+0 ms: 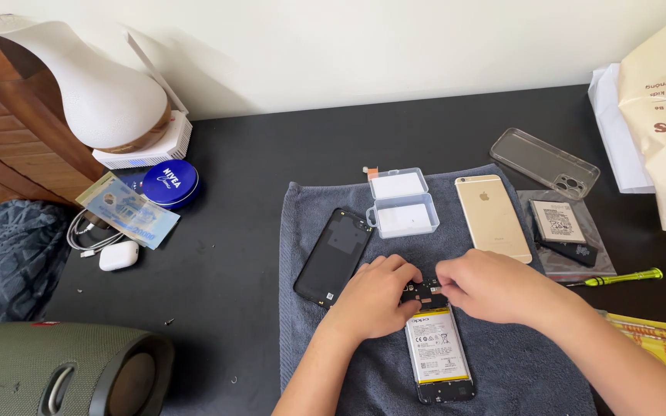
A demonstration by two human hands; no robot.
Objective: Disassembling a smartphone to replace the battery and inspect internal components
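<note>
Black worktop (256,154) against a pale wall, with a grey towel (310,323) spread as a mat. Nearest me lies the opened phone (439,350), back cover off, its white-labelled battery (437,347) showing. Its long axis runs straight away from the person, top end farthest. Both hands meet at that top end, over the dark circuit board (424,293). The left hand (375,296) comes in from the left with fingers curled down, tips touching the board's left edge. The right hand (495,286) reaches from the right, thumb and forefinger pinched close at the board's right side; whether they grip something small I cannot tell. Both are equally near.

Just left lies the removed black back cover (333,254). Beyond it sits an open clear parts box (402,204), a gold phone (492,217) face down, then a clear case (545,163). A green-handled screwdriver (618,277) rests to the right.
</note>
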